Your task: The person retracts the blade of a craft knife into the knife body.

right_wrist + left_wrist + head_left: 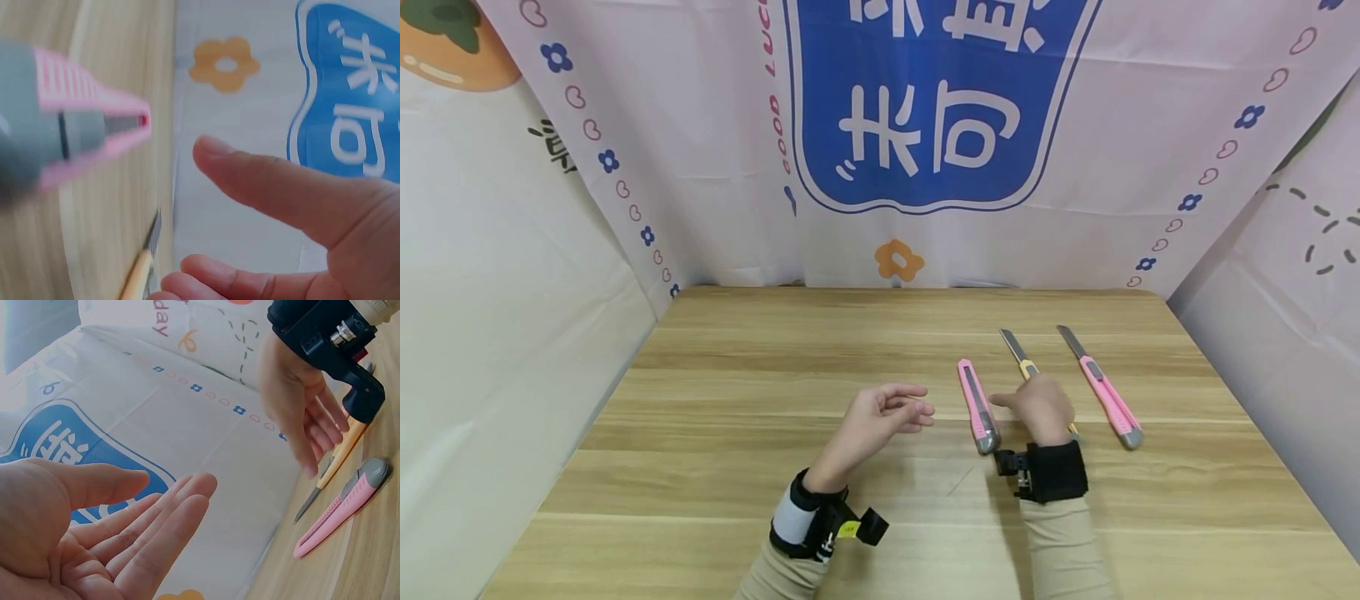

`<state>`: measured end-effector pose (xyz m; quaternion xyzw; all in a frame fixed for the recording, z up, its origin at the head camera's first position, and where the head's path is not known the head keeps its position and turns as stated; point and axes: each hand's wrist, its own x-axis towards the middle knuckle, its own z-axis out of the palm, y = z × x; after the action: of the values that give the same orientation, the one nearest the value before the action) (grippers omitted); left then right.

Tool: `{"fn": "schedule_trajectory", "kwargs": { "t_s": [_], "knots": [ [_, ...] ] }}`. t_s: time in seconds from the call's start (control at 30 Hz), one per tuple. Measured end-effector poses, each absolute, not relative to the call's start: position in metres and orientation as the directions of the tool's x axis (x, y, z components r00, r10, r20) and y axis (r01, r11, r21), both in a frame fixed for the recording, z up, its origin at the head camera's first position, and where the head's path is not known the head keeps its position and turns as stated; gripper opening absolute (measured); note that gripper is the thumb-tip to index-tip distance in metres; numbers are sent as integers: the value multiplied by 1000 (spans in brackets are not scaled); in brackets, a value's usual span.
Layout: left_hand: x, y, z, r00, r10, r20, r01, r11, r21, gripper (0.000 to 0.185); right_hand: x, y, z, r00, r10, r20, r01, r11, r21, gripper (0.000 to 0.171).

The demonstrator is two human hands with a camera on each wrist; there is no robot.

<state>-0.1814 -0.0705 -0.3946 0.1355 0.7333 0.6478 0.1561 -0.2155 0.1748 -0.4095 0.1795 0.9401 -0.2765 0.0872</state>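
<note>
Three utility knives lie on the wooden table, to the right of its middle. The nearest to my left hand is a pink utility knife (976, 406) with no blade showing. A yellow utility knife (1027, 366) beside it has its blade out, as does another pink utility knife (1106, 393) farther right. My right hand (1040, 407) is over the yellow knife and hides much of its handle; its thumb and fingers are apart in the right wrist view, and contact is unclear. With relaxed fingers, my left hand (883, 414) hovers left of the first pink knife, holding nothing.
A white printed cloth (722, 225) hangs behind the wooden table (760, 333), with more cloth along both sides. Both wrists wear black straps with cameras. The exposed blades (1070, 339) point toward the back edge.
</note>
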Motion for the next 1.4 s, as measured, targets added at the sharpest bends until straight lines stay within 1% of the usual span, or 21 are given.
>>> {"fn": "schedule_trajectory", "kwargs": {
  "t_s": [0.2, 0.3, 0.4, 0.47, 0.5, 0.6, 0.73, 0.97, 1.1, 1.27, 1.4],
  "knots": [
    [-181, -70, -394, -920, 388, -63, -15, 126, 992, 30, -211, 202, -413, -910, 352, -216, 413, 748, -520, 43],
    [-181, -70, -394, -920, 385, -73, -27, 125, 992, 30, -209, 215, -416, -906, 378, -189, 417, 724, -550, 47],
    [-181, -69, -394, -921, 379, -93, -51, 120, 991, 30, -208, 227, -420, -899, 387, -208, 434, 713, -550, 57],
    [-180, -69, -394, -921, 379, -92, -50, 119, 992, 31, -208, 234, -422, -897, 382, -223, 440, 724, -531, 60],
    [-180, -70, -394, -921, 379, -95, -53, 119, 992, 31, -208, 237, -423, -896, 380, -231, 443, 727, -524, 60],
    [-180, -70, -394, -920, 380, -100, -60, 116, 991, 31, -208, 244, -427, -893, 376, -248, 450, 729, -517, 52],
    [-180, -70, -394, -920, 378, -106, -67, 115, 991, 30, -207, 248, -430, -885, 380, -269, 465, 714, -524, 44],
    [-180, -69, -393, -919, 381, -99, -58, 117, 991, 31, -208, 247, -435, -868, 386, -312, 495, 711, -499, 52],
    [-180, -69, -393, -917, 388, -92, -47, 122, 991, 31, -209, 245, -438, -860, 381, -338, 506, 720, -476, 49],
    [-182, -70, -395, -915, 396, -83, -35, 125, 992, 31, -211, 244, -442, -862, 380, -336, 503, 727, -468, 46],
    [-182, -70, -395, -919, 382, -95, -51, 123, 991, 30, -213, 243, -444, -863, 371, -343, 499, 733, -463, 42]
  ]
}}
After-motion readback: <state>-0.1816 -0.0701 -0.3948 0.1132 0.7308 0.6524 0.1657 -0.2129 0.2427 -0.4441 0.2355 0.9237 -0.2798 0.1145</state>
